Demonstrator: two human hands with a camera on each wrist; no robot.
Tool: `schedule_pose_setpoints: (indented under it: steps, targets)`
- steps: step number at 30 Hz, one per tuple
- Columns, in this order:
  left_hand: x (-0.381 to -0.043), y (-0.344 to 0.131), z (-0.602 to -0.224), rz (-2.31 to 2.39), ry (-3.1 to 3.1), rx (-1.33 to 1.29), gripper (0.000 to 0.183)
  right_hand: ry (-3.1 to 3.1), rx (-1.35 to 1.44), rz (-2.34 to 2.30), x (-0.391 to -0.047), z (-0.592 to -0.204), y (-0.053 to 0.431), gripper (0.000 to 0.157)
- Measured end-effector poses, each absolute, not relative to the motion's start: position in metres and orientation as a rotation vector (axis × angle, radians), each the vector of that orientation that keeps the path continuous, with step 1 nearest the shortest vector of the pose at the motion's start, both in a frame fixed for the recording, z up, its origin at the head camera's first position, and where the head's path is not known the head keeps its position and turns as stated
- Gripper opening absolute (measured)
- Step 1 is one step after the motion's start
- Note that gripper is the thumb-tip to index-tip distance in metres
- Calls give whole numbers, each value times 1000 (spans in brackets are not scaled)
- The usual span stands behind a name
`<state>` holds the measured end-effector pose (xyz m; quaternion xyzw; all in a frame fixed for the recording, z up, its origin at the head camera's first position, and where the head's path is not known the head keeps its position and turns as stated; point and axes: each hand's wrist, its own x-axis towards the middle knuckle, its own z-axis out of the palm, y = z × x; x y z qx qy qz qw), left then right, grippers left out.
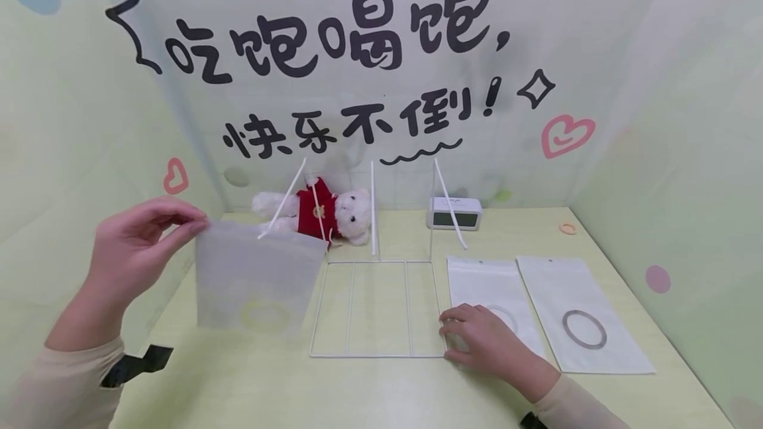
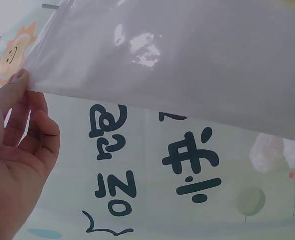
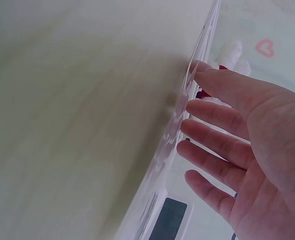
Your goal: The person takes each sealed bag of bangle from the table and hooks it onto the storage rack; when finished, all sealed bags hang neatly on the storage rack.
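Observation:
My left hand (image 1: 140, 250) pinches a corner of a frosted plastic bag (image 1: 250, 277) between thumb and fingertips. The bag hangs in the air at the left, and a pale yellow ring (image 1: 265, 315) shows faintly through it. A white wire rack (image 1: 378, 356) stands mid-table, its slanted prongs rising at the back. My right hand (image 1: 485, 343) rests at the rack's right edge, over a white bag (image 1: 483, 277) lying flat with a pale ring (image 1: 502, 315) partly hidden by the hand. In the right wrist view, its fingers (image 3: 212, 130) are spread, the tips at the plastic.
Farther right lies another white bag (image 1: 551, 283) with a grey ring (image 1: 584, 330) on it. Behind the rack are a plush bear (image 1: 316, 210) in red and a white digital clock (image 1: 455, 213). An orange ring (image 1: 568, 228) lies back right. Printed curtains (image 1: 381, 118) enclose the table.

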<state>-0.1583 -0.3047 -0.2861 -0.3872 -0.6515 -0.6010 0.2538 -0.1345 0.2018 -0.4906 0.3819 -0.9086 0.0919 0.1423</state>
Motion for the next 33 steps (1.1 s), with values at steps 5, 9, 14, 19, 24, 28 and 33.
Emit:
schedule_pose_setpoints:
  steps: [5,9,14,19,24,28,33]
  targets:
    - [-167,-301,-292,-1607,-1830,-939,25,-2652,1092,276,-133,-489,201,31]
    - [-175,-298,-297,-1605,-1834,-875,21,-2656,1090,283,-133,-489,200,31]
    - [-186,-295,-302,-1570,-1847,-804,19,-2661,1094,284,-133,-489,200,31]
    - [-194,-291,-302,-1377,-1965,-681,20,-2665,1084,283,-134,-488,200,32]
    - [-202,-287,-302,-1371,-1982,-643,18,-2636,1095,297,-135,-486,200,32]
    - [-205,-286,-305,-1401,-2000,-596,17,-2629,1102,296,-135,-487,200,32]
    - [-208,-286,-312,-1331,-2068,-523,18,-2659,1098,288,-137,-488,202,33]
